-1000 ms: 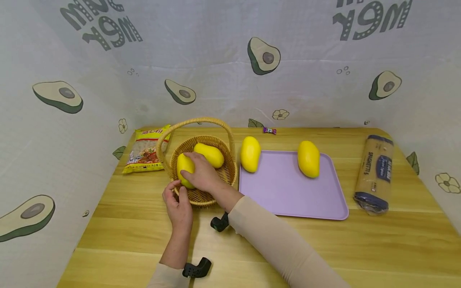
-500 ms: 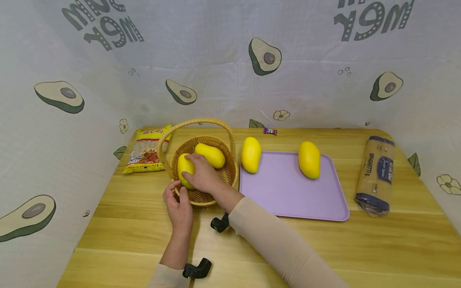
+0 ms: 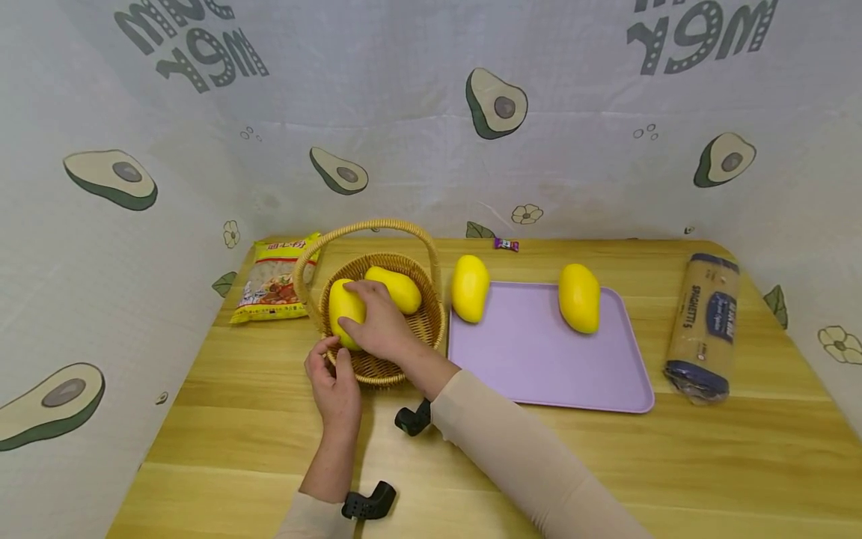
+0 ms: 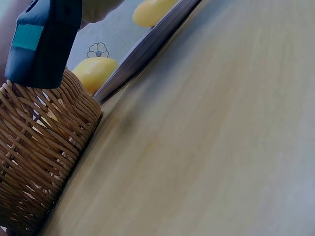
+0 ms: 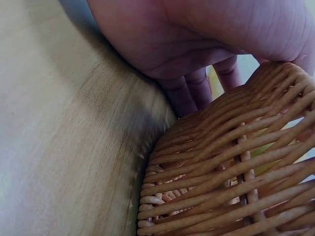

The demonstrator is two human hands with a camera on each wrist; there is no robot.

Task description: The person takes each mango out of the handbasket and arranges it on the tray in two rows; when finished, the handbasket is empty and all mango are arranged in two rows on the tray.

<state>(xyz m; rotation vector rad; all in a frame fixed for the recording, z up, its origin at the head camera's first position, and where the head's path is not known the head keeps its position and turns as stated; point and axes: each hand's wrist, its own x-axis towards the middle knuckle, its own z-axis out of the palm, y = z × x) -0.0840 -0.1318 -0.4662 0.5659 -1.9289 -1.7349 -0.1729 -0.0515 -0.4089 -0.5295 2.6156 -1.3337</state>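
Note:
In the head view, a wicker basket (image 3: 431, 329) with an arched handle holds two yellow mangoes. My right hand (image 3: 384, 322) reaches inside and grips the left mango (image 3: 345, 303), thumb and fingers on its right side. The other mango (image 3: 399, 290) lies behind that hand. My left hand (image 3: 334, 393) holds the basket's front left rim, its thumb at the edge. In the right wrist view, a hand (image 5: 197, 39) curls its fingers around the wicker wall (image 5: 221, 172). The left wrist view catches the basket's side (image 4: 44, 152), with neither hand's grip visible.
A lilac tray (image 3: 545, 374) stands right of the basket, one mango (image 3: 579, 298) on it and another (image 3: 470, 288) at its left back corner. A spaghetti pack (image 3: 703, 329) lies far right, a yellow food bag (image 3: 272, 284) behind left, a small purple wrapper (image 3: 506, 244) behind.
The mango in my right hand has shifted slightly up in the head view, the hand moving with it. My left hand keeps its place at the basket.

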